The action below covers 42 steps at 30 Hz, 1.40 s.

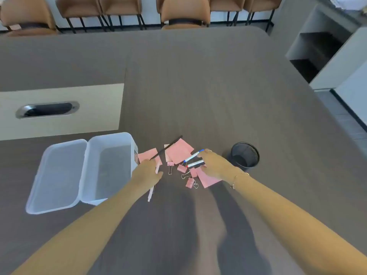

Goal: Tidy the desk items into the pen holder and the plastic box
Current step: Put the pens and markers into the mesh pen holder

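- Between the fingers of the right hand (213, 164) sit two white markers, the blue-capped marker (193, 155) and the red-capped marker (195, 163), pinched near their back ends with the caps pointing away to the left.
- Under the left hand (148, 171), the fingers are curled around a black pencil (166, 148), whose far end sticks out beyond the fingertips, and seemingly a white pen (151, 192) trailing back toward the wrist; how firmly, I cannot tell.
- Just right of the right hand's knuckles stands the black mesh pen holder (245, 154), mouth up.
- Left of the left hand, touching range, is the clear plastic box (109, 167), its lid (57, 175) lying open beside it.
- Between the two hands lie pink binder clips (190, 183) and pink sticky notes (179, 150).
- Judgement: the pens are light, stiff and smooth, so grip mid-barrel; clips are small and hard, best pinched by the body; notes are flimsy and need an edge lifted.
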{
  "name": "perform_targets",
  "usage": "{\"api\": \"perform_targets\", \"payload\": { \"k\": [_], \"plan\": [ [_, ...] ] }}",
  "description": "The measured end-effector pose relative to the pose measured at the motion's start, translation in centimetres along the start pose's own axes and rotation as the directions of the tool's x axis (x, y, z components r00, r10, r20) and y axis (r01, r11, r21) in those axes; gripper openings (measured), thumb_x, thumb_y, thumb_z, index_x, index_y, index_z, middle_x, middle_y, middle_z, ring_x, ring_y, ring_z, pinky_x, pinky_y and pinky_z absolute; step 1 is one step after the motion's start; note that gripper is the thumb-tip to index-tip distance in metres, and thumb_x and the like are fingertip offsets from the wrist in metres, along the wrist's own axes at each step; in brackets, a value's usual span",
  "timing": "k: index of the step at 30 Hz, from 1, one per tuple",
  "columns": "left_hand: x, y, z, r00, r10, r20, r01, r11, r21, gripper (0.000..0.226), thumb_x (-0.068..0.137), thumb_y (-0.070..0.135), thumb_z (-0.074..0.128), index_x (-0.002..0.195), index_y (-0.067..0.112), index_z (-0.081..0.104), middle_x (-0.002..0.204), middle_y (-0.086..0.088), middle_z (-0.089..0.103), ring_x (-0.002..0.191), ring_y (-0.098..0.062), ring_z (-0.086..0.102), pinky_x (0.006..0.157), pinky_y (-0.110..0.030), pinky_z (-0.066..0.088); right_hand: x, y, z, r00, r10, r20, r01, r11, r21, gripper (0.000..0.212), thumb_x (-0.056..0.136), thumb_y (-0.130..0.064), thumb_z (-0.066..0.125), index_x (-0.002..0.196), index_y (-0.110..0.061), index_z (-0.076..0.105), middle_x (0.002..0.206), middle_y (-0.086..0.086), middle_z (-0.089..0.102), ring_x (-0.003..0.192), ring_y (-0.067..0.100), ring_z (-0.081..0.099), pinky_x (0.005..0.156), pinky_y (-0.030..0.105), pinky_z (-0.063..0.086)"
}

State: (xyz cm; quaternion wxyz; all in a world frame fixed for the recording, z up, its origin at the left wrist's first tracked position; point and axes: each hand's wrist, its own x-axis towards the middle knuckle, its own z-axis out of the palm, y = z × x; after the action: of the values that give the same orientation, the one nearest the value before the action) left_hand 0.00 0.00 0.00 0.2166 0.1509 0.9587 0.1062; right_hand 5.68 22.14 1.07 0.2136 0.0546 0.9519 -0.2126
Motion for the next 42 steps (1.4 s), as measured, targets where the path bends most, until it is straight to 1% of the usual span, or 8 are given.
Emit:
{"api": "perform_targets", "payload": {
  "k": [5, 8, 13, 17, 23, 27, 38, 42],
  "plan": [
    [1.4, 0.0, 3.6, 0.998, -0.064, 0.017, 0.063, 0.996, 0.056, 0.033, 0.091, 0.027, 0.053, 0.114, 0.004, 0.047, 0.108, -0.014, 0.057, 0.096, -0.033, 0.062, 0.071, -0.034, 0.044, 4.0, 0.1, 2.0, 0.998, -0.056, 0.012, 0.057, 0.982, -0.181, 0.046, 0.086, 0.004, 0.050, 0.130, -0.008, 0.044, 0.132, 0.012, 0.048, 0.112, 0.032, 0.054, 0.086, 0.041, 0.050],
    [1.7, -0.6, 4.7, 0.992, -0.125, -0.015, 0.124, 0.991, -0.054, 0.021, 0.090, 0.016, 0.052, 0.107, 0.003, 0.050, 0.092, -0.013, 0.058, 0.079, -0.030, 0.062, 0.067, -0.034, 0.049, 4.9, 0.2, 2.5, 0.993, -0.119, 0.011, 0.115, 0.932, -0.344, 0.048, 0.085, 0.008, 0.051, 0.130, -0.007, 0.045, 0.133, 0.012, 0.048, 0.116, 0.030, 0.050, 0.090, 0.040, 0.049],
    [2.5, 0.0, 2.7, 0.993, -0.114, -0.044, 0.101, 0.970, -0.222, 0.018, 0.081, 0.011, 0.053, 0.067, 0.012, 0.041, 0.058, 0.001, 0.039, 0.053, -0.019, 0.040, 0.048, -0.026, 0.029, 6.0, 0.8, 2.4, 0.982, -0.184, 0.032, 0.180, 0.880, -0.440, 0.047, 0.084, 0.011, 0.050, 0.128, -0.004, 0.045, 0.133, 0.015, 0.049, 0.117, 0.031, 0.049, 0.090, 0.041, 0.047],
    [6.9, 2.0, 0.3, 0.987, 0.062, -0.150, -0.073, 0.995, -0.068, 0.009, 0.084, 0.013, 0.053, 0.082, 0.005, 0.055, 0.084, -0.008, 0.053, 0.070, -0.023, 0.044, 0.059, -0.031, 0.034, 6.3, 1.4, 1.8, 0.988, -0.152, 0.038, 0.153, 0.891, -0.428, 0.049, 0.088, 0.004, 0.056, 0.135, -0.004, 0.042, 0.136, 0.015, 0.050, 0.119, 0.030, 0.052, 0.099, 0.038, 0.048],
    [12.0, 4.8, 0.8, 0.993, 0.102, -0.055, -0.086, 0.966, 0.244, 0.025, 0.091, 0.004, 0.048, 0.116, 0.002, 0.050, 0.123, -0.014, 0.047, 0.110, -0.030, 0.051, 0.080, -0.037, 0.051, 5.0, 1.9, 1.2, 0.991, -0.131, -0.009, 0.124, 0.954, -0.272, 0.039, 0.091, 0.003, 0.050, 0.129, -0.007, 0.045, 0.126, 0.014, 0.052, 0.109, 0.027, 0.054, 0.080, 0.031, 0.051],
    [12.7, 4.8, 1.8, 0.993, 0.073, -0.096, -0.040, 0.949, 0.313, 0.031, 0.088, -0.006, 0.048, 0.118, 0.004, 0.045, 0.121, -0.014, 0.053, 0.111, -0.029, 0.054, 0.083, -0.037, 0.053, 3.5, 1.9, 0.1, 0.985, -0.139, -0.102, 0.128, 0.986, -0.110, 0.025, 0.092, -0.003, 0.045, 0.117, -0.008, 0.049, 0.095, 0.007, 0.046, 0.066, 0.016, 0.044, 0.048, 0.015, 0.023],
    [12.2, 4.6, 0.0, 0.993, 0.024, -0.119, 0.018, 0.939, 0.343, 0.023, 0.088, -0.004, 0.050, 0.108, 0.003, 0.059, 0.110, -0.013, 0.063, 0.102, -0.030, 0.063, 0.081, -0.034, 0.051, 0.0, 3.4, -4.7, 0.949, 0.072, -0.308, 0.074, 0.895, 0.439, 0.010, 0.089, -0.008, 0.051, 0.098, -0.011, 0.055, 0.090, 0.006, 0.065, 0.074, 0.022, 0.058, 0.067, 0.021, 0.051],
    [10.6, 5.3, -3.3, 0.975, 0.050, -0.218, -0.037, 0.997, 0.061, 0.014, 0.084, -0.001, 0.053, 0.095, -0.001, 0.061, 0.096, -0.020, 0.064, 0.080, -0.036, 0.060, 0.064, -0.036, 0.041, -3.5, 6.3, -8.1, 0.895, 0.175, -0.411, 0.064, 0.860, 0.506, 0.007, 0.086, -0.008, 0.053, 0.088, -0.014, 0.057, 0.085, 0.005, 0.074, 0.073, 0.017, 0.067, 0.069, 0.018, 0.052]
  ]
}}
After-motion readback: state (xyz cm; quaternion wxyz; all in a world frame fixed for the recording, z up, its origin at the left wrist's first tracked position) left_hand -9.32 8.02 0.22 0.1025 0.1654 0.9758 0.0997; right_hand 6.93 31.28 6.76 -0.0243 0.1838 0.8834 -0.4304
